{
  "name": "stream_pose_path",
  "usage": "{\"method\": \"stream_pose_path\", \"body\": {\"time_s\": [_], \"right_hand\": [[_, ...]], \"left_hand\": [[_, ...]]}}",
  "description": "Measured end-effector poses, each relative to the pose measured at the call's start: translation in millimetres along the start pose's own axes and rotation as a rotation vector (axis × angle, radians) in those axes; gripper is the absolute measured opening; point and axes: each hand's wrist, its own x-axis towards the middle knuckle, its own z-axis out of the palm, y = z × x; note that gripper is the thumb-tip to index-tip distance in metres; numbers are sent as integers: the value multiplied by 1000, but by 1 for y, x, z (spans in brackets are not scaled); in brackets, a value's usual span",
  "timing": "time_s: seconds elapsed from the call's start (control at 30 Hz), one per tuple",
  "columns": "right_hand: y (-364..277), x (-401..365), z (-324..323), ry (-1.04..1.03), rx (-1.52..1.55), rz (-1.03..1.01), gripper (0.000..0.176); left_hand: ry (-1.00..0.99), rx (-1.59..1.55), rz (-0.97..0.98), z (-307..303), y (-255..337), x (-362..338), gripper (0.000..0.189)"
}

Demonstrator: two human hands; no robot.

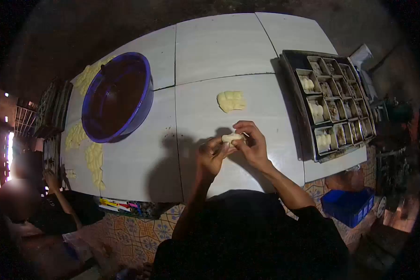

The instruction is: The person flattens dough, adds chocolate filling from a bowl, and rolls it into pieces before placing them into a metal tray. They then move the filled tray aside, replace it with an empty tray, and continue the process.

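Observation:
Both hands hold one small pale piece of dough [232,138] above the white table. My left hand [212,156] grips its left end, with thumb and fingers closed. On the right side my right hand [252,146] is closed around it, the thumb in front and the fingers curled over the top. Just beyond my hands a cluster of joined dough pieces [231,101] lies flat on the table. At the right stands a dark tray of metal baking tins [333,100]; some tins hold pale dough, while the contents of others look darker.
A large purple basin [147,100] with dark contents stands on the left of the white tiled table [219,51]. Rows of dough [94,161] lie beside it. Another person [56,200] is at the far left. A blue crate [347,205] sits on the patterned floor.

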Motion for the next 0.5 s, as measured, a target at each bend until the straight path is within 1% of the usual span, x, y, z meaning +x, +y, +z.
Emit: {"method": "stream_pose_path", "body": {"time_s": [0.1,0.13,0.17,0.23,0.27,0.3,0.33,0.37,0.4,0.43,0.47,0.5], "right_hand": [[-13,-6,-11,-62,10,138,24],[-17,-8,-9,-134,-103,33,21],[-14,-18,-3,-84,-114,48,18],[-18,-26,-12,-178,-249,94,17],[-17,-29,-17,-147,-239,236,16],[-14,-33,-21,-113,-227,380,15],[-9,-38,-19,-75,-138,426,24],[-7,-40,-21,-52,-150,415,28],[-8,-41,-22,-29,-161,405,33],[-9,-40,-23,-8,-173,395,38],[4,-37,-32,-136,-233,322,50],[7,-35,-49,-328,-99,750,48]], "left_hand": [[44,-108,-52,9,-1,-10,25],[33,-4,-53,10,-2,-10,26],[7,-15,-96,9,-10,-11,26],[-49,-37,-191,5,-27,-14,26],[32,-178,-293,10,-32,-15,24],[48,-83,-161,16,-37,-18,31],[63,12,-28,23,-39,-20,41],[78,105,108,27,-41,-22,53],[39,245,158,27,-46,-22,76],[20,205,120,27,-45,-24,75],[2,164,84,26,-42,-24,75],[-17,123,47,26,-41,-24,75]]}}
